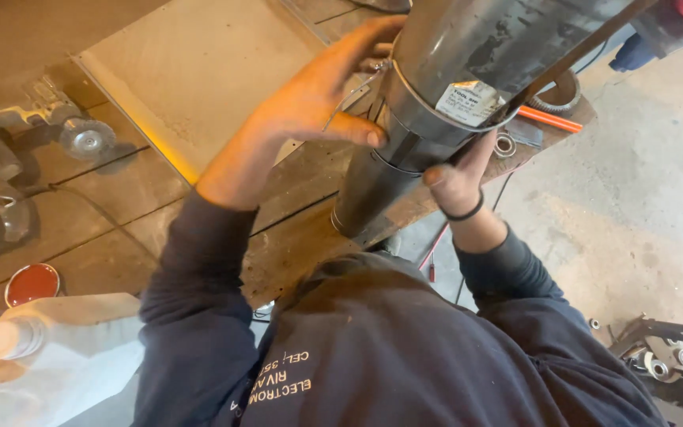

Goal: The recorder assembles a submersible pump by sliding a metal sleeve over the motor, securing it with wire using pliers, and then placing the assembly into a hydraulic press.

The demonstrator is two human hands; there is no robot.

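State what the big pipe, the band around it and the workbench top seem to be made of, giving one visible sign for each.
Pipe: probably sheet steel, dull grey with a soft sheen and dark smudges.
Band: likely thin metal wire or strap, bright and narrow, curving round the pipe near the left hand.
Workbench top: seemingly worn wooden planks, brown, with seams between boards.

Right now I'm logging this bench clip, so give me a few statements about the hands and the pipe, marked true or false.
1. Both hands touch the grey metal pipe. True: the left hand is on its side, the right hand under it.
2. A wire ring circles the pipe. True.
3. The right wrist is bare. False: it wears a dark band.
4. The pipe carries no label. False: a pale sticker sits on it.
5. The red lid lies on the pipe. False: it lies on the wooden table.
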